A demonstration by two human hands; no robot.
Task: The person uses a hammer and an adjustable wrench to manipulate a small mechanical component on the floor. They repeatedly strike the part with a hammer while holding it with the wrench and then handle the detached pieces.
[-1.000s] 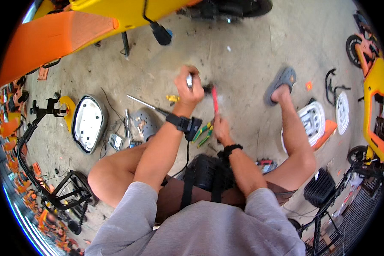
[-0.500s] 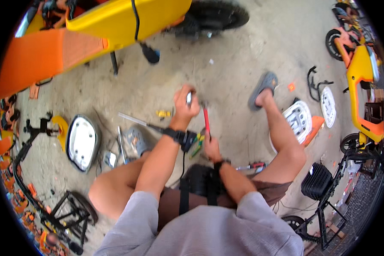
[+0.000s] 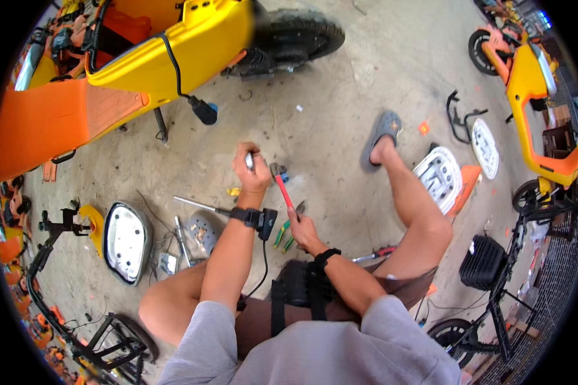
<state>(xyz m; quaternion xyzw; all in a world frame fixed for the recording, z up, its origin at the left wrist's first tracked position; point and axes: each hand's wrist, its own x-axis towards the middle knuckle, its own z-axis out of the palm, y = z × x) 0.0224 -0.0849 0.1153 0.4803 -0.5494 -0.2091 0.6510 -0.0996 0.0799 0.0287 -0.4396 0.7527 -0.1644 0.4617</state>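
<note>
Left hand (image 3: 252,173): fingers closed around a silver metal piece (image 3: 250,160), mostly hidden in the fist, raised over the floor (image 3: 340,192). Right hand (image 3: 304,232): fingers clamped on the red handle of a hammer (image 3: 284,191); its dark head is just beside the left fist, can't tell if touching. Green-handled pliers (image 3: 280,235) lie near the right hand, long metal rod (image 3: 196,204) left of the left wrist.

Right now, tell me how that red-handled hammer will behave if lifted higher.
The red-handled hammer is probably stiff: its handle runs straight from the right hand. It may feel head-heavy, as the dark head looks bulkier than the handle. Loosely held, it might tip, being gripped away from the head.
</note>
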